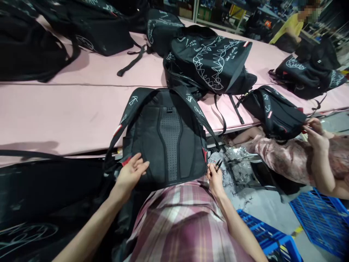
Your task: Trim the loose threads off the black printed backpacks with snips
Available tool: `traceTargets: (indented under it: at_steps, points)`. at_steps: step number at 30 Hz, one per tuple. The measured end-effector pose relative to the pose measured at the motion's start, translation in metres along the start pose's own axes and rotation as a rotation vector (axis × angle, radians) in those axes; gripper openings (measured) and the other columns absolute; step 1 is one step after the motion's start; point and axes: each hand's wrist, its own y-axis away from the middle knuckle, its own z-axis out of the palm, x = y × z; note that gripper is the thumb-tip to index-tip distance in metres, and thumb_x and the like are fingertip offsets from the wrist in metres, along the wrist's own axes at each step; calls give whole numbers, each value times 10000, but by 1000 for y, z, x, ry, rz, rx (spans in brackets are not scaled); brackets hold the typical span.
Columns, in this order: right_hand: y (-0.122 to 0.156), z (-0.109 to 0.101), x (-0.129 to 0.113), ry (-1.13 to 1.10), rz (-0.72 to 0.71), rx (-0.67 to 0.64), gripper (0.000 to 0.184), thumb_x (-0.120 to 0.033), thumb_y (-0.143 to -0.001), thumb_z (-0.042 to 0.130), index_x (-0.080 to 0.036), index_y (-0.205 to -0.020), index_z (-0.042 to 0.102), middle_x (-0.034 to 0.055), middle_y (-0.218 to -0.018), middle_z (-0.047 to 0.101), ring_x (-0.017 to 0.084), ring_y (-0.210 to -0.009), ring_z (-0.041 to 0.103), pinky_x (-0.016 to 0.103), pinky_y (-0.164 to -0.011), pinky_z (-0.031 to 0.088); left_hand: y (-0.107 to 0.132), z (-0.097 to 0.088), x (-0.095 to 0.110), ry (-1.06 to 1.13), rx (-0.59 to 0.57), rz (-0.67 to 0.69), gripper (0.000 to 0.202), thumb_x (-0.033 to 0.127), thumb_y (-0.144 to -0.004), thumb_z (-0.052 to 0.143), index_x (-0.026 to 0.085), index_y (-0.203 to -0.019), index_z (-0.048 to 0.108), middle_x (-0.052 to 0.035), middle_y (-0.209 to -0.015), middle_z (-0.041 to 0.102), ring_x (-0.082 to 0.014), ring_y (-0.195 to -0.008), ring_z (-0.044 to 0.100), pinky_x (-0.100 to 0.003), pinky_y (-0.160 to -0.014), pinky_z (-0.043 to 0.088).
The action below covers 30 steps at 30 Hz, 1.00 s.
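A black backpack lies back-panel up, half on the pink table and half on my lap, its shoulder straps running toward the table. My left hand rests on its lower left corner with the fingers stretched flat over the fabric. My right hand sits at the bag's lower right corner, closed round small black thread snips whose tips point up and to the right.
Several more black backpacks with white line prints lie on the table, one large one just behind mine. A seated person's hands hold another bag at right. Blue plastic crates stand on the floor at right.
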Motion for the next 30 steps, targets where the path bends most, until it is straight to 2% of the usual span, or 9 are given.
traceTargets:
  at_steps: [2, 5, 9, 12, 16, 19, 22, 26, 30]
  points:
    - [1, 0, 2, -19, 4, -30, 357, -528, -688, 633, -193, -732, 518, -104, -468, 291, 49, -392, 190, 207, -401, 164, -6, 10, 8, 89, 44, -20, 476, 202, -743, 599, 176, -1207, 494, -106, -1173, 555, -186, -1151, 506, -304, -961, 417]
    - [0, -4, 3, -10, -15, 5, 365, -541, -685, 625, -198, -723, 506, -108, -463, 273, 52, -389, 189, 204, -397, 168, 3, 14, 3, 116, -17, -53, 477, 199, -727, 618, 204, -1188, 492, -81, -1108, 586, -181, -1156, 503, -316, -989, 390]
    - [-6, -12, 0, 29, -20, 44, 373, -555, -680, 609, -200, -713, 499, -107, -477, 268, 53, -386, 176, 207, -387, 157, 19, 2, -14, 48, -135, -125, 482, 198, -605, 704, 194, -1048, 515, -30, -888, 626, -182, -925, 615, -281, -828, 494]
    - [-10, -12, -3, 84, -32, 43, 334, -519, -694, 604, -196, -724, 525, -89, -504, 336, 61, -403, 239, 211, -402, 211, 16, -2, -16, 46, -111, -105, 445, 243, -572, 717, 181, -962, 512, 5, -759, 604, -160, -783, 626, -237, -690, 511]
    - [-13, -8, -9, 246, -132, 88, 253, -368, -634, 699, -199, -783, 584, -50, -638, 496, 92, -564, 425, 217, -545, 353, 5, 0, -14, 35, -94, -60, 470, 309, -586, 711, 178, -989, 508, 21, -737, 586, -137, -754, 614, -183, -613, 484]
    - [-16, -6, -9, 427, -254, 103, 186, -367, -692, 647, -199, -754, 597, -25, -694, 551, 117, -655, 471, 236, -636, 384, 3, 2, -12, 97, -99, -87, 465, 271, -597, 709, 162, -997, 500, 2, -779, 602, -133, -740, 621, -191, -613, 489]
    - [-20, -7, -4, 417, -259, 142, 240, -435, -726, 593, -197, -708, 585, -6, -686, 566, 132, -649, 468, 245, -606, 390, 5, 3, -8, 160, -99, -123, 395, 228, -588, 719, 147, -917, 516, -19, -794, 625, -151, -736, 637, -221, -628, 506]
    - [-23, -15, 2, 340, -194, 144, 348, -510, -741, 544, -186, -614, 546, -21, -540, 474, 111, -509, 391, 231, -482, 339, 9, 4, -3, 179, -234, -133, 309, 266, -605, 733, 149, -811, 533, -13, -735, 640, -150, -679, 641, -221, -615, 510]
    - [-20, -22, -1, 326, -169, 128, 322, -478, -730, 566, -160, -692, 597, -13, -571, 507, 101, -500, 404, 227, -477, 334, 10, 7, -3, 169, -187, -121, 244, 240, -640, 718, 158, -737, 510, -7, -689, 639, -130, -635, 636, -197, -594, 501]
